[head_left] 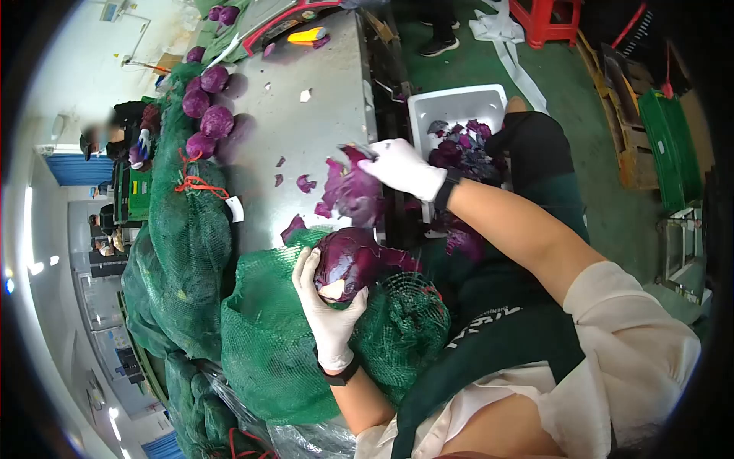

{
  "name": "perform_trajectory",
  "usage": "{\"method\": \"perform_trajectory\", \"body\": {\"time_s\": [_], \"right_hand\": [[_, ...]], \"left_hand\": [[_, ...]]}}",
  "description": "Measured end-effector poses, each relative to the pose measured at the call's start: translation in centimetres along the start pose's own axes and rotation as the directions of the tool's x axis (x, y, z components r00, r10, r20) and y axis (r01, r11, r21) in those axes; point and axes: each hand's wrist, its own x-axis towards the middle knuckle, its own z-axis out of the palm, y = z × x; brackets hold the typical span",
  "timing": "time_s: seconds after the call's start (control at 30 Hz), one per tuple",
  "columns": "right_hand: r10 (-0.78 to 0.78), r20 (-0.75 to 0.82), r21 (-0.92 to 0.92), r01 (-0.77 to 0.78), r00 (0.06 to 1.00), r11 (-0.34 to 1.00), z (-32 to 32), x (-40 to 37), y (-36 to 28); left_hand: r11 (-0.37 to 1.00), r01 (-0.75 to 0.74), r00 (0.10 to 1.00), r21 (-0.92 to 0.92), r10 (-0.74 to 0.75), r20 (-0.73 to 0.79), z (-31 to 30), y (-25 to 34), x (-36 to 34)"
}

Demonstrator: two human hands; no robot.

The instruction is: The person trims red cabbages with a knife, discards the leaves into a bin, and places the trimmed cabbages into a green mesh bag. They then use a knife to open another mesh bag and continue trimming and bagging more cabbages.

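My left hand [327, 312], in a white glove, cups a red cabbage [348, 264] from its lower left side. A pale cut patch shows on the cabbage, and a loose leaf sticks out to its right. Beneath it lies a green mesh sack [267, 329]. My right hand [401, 168], also gloved, is closed on a torn purple cabbage leaf [355, 191] above the metal table's edge. A narrow dark thing shows by the right fingertips; I cannot make out what it is. Beside the right hand is a white bin [417, 115] with peeled leaves [462, 145] in it.
Several red cabbages [217, 121] line the far side of the metal table [306, 130]. Filled green mesh sacks [187, 252] lie along it. A yellow-handled tool [307, 35] and leaf scraps lie on top. A red stool [547, 23] and green crate [671, 145] stand rightward. People work at left.
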Motion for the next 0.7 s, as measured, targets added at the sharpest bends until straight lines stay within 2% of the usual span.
{"method": "perform_trajectory", "body": {"time_s": [0.03, 0.07, 0.1, 0.17, 0.2, 0.23, 0.27, 0.3, 0.33, 0.37, 0.43, 0.53, 0.57, 0.63, 0.7], "right_hand": [[0.025, -0.021, -0.049, -0.026, 0.999, 0.998, -1.0, -0.1, -0.4], [0.08, 0.03, 0.028, -0.081, 0.996, 0.996, -2.0, -1.2, -0.6], [-0.017, -0.028, -0.009, 0.016, 0.999, 1.0, -3.7, -3.1, -2.8], [-0.074, 0.025, 0.08, 0.071, 0.997, 0.994, -5.1, -5.6, -5.3], [-0.176, 0.071, 0.049, 0.173, 0.982, 0.984, -4.8, -6.9, -6.0], [-0.275, 0.115, 0.019, 0.275, 0.955, 0.961, -4.6, -8.2, -6.6], [-0.285, 0.188, 0.03, 0.285, 0.94, 0.958, -4.5, -9.3, -7.1], [-0.294, 0.258, 0.042, 0.294, 0.92, 0.955, -4.3, -10.2, -7.4], [-0.352, 0.242, 0.052, 0.351, 0.904, 0.935, -3.6, -10.5, -6.9], [-0.338, 0.255, 0.015, 0.346, 0.906, 0.938, -3.6, -10.9, -6.8], [-0.372, 0.196, -0.014, 0.382, 0.908, 0.924, -3.4, -10.8, -6.5], [-0.359, 0.165, -0.123, 0.38, 0.919, 0.917, -3.1, -10.5, -6.2], [-0.357, 0.168, -0.124, 0.379, 0.919, 0.917, -3.2, -10.5, -6.3], [-0.309, 0.181, -0.179, 0.341, 0.933, 0.923, -3.7, -10.1, -7.1], [-0.307, 0.153, -0.201, 0.334, 0.939, 0.921, -3.6, -9.7, -7.1]], "left_hand": [[0.998, 0.016, 0.999, -0.052, -0.018, -0.039, 0.1, -0.8, 0.0], [0.992, 0.079, 0.994, -0.1, -0.087, -0.073, 0.3, -1.3, -0.2], [0.982, 0.14, 0.985, -0.129, -0.152, -0.085, 0.4, -0.9, 0.0], [0.984, 0.16, 0.983, -0.081, -0.166, -0.083, 0.7, -0.1, 0.6], [0.983, 0.165, 0.981, -0.086, -0.172, -0.088, 0.9, 0.4, 0.9], [0.988, 0.152, 0.985, 0.021, -0.15, -0.081, 1.0, 1.0, 1.3], [0.983, 0.135, 0.989, 0.126, -0.126, -0.072, 1.1, 1.6, 1.8], [0.984, 0.133, 0.989, 0.118, -0.124, -0.078, 1.2, 2.3, 2.2], [0.971, 0.15, 0.988, 0.188, -0.141, -0.057, 1.1, 2.9, 2.6], [0.952, 0.165, 0.986, 0.258, -0.16, -0.039, 1.1, 3.5, 3.0], [0.95, 0.17, 0.985, 0.264, -0.169, -0.025, 1.1, 4.0, 3.6], [0.915, 0.099, 0.994, 0.392, -0.106, -0.005, 1.7, 4.2, 4.2], [0.916, 0.102, 0.994, 0.389, -0.108, -0.005, 2.1, 4.3, 4.3], [0.963, 0.134, 0.99, 0.235, -0.12, -0.075, 3.2, 4.4, 4.4], [0.95, 0.143, 0.988, 0.279, -0.121, -0.095, 4.0, 4.7, 4.7]]}}
